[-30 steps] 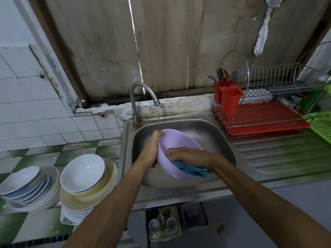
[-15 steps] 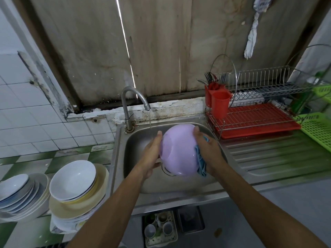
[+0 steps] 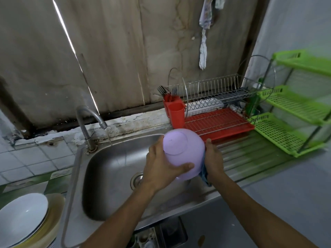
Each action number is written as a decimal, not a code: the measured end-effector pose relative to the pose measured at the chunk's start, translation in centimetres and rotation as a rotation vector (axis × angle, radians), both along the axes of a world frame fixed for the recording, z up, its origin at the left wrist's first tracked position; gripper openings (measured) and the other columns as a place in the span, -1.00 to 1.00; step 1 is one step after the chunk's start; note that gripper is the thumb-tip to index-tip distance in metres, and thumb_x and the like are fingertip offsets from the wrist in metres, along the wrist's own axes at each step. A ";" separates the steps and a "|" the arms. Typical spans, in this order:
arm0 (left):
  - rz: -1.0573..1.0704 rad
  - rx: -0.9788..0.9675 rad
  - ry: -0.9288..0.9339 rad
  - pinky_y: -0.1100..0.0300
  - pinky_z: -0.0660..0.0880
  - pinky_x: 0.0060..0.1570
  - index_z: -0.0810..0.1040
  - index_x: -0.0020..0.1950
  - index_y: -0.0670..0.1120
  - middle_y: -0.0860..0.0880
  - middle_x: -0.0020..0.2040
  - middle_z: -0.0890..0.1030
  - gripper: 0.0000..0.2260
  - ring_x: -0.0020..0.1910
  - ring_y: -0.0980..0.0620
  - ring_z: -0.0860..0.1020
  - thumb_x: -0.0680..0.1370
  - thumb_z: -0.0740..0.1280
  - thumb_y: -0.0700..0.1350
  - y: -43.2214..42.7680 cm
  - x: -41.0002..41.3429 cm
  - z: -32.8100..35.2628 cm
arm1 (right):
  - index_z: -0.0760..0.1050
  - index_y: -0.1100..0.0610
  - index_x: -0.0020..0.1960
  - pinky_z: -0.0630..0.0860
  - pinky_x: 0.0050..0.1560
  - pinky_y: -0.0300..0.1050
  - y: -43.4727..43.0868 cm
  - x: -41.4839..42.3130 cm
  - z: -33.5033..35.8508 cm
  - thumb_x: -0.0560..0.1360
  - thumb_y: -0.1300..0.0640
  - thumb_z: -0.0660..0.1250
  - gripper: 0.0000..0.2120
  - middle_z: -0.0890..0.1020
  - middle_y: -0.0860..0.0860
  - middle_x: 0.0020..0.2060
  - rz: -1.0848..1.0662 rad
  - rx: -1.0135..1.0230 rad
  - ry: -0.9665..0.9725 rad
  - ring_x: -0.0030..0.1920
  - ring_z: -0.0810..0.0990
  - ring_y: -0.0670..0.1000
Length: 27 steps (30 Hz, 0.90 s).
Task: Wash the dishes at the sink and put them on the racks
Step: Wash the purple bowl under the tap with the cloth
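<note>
A lilac plastic bowl (image 3: 182, 149) is turned with its underside toward me, above the right part of the steel sink (image 3: 111, 169). My left hand (image 3: 159, 169) grips its left and lower side, thumb curled over the rim. My right hand (image 3: 213, 160) presses a blue cloth (image 3: 204, 174) against the bowl's right side; most of the cloth is hidden behind the hand. Water runs from the tap (image 3: 91, 119) into the basin. The wire dish rack (image 3: 216, 111) with a red tray stands just beyond the bowl.
A stack of white and cream plates (image 3: 26, 217) sits at the lower left on the tiled counter. A red cutlery holder (image 3: 174, 108) hangs on the rack's left end. Green plastic shelves (image 3: 293, 111) stand at the right. The ribbed drainboard (image 3: 250, 156) lies between sink and shelves.
The bowl has been flipped from opening-up to underside-up and carried rightward, out from under the tap stream toward the rack. Both hands have stayed on it. My view has turned right.
</note>
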<state>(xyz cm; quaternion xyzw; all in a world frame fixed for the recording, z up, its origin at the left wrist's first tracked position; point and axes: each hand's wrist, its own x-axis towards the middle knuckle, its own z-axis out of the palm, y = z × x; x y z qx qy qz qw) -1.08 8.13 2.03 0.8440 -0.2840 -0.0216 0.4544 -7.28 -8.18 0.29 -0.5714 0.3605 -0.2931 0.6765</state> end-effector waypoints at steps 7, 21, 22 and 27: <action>-0.145 -0.002 -0.130 -0.05 0.40 0.38 0.09 0.58 0.13 0.04 0.48 0.27 0.15 0.46 -0.04 0.31 0.13 0.49 0.51 -8.1 -1.7 3.2 | 0.42 -0.02 0.18 0.36 -0.07 -0.02 -7.0 -5.9 3.4 0.66 -0.11 0.15 -0.80 0.60 0.02 -0.04 -0.248 -0.596 0.237 -0.06 0.55 0.13; -0.424 -0.147 -0.253 -0.07 0.38 0.39 0.13 0.57 0.12 -0.09 0.49 0.33 0.11 0.45 -0.14 0.36 0.15 0.46 0.50 -28.6 -3.3 16.6 | 0.54 -0.14 0.33 0.51 0.11 -0.03 -19.9 -13.8 15.7 0.63 -0.21 0.15 -0.63 0.69 0.06 0.12 -0.586 -0.867 0.313 0.16 0.61 0.14; -0.447 -0.154 -0.261 -0.10 0.39 0.38 0.14 0.56 0.12 -0.09 0.49 0.34 0.12 0.45 -0.15 0.37 0.13 0.43 0.54 -30.0 -3.1 17.7 | 0.53 -0.16 0.32 0.53 0.09 -0.02 -20.5 -14.0 16.6 0.62 -0.22 0.14 -0.64 0.69 0.05 0.10 -0.604 -0.888 0.320 0.14 0.62 0.13; -0.563 -0.121 -0.287 -0.12 0.41 0.36 0.12 0.58 0.04 -0.14 0.48 0.33 0.16 0.43 -0.19 0.38 0.13 0.37 0.58 -37.0 -2.5 23.0 | 0.52 -0.14 0.36 0.48 0.18 0.02 -24.8 -14.6 22.0 0.63 -0.15 0.16 -0.64 0.66 0.05 0.21 -0.669 -0.903 0.428 0.24 0.56 0.19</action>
